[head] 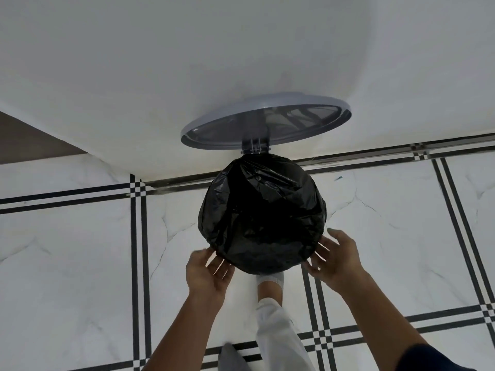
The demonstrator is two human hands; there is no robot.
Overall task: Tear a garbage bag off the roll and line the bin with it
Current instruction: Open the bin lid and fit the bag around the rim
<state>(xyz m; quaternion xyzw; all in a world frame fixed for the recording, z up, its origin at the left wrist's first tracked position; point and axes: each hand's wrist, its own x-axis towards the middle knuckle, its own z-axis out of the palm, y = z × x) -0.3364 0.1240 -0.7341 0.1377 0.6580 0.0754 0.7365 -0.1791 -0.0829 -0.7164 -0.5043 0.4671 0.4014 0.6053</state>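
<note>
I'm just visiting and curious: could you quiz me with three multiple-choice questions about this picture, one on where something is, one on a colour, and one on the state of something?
1. Where are the two hands?
A. At the near edge of the bin, one on each side
B. Both on the lid
C. Flat on the floor

2. What colour is the garbage bag?
A. White
B. Black
C. Blue

3. How does the lid stand?
A. Shut over the bin
B. Lying on the floor
C. Raised open, against the wall

Answers:
1. A: the left hand and the right hand flank the near rim of the bin.
2. B: the garbage bag spread over the bin's opening is black.
3. C: the grey lid is tilted up on its hinge against the white wall.
</note>
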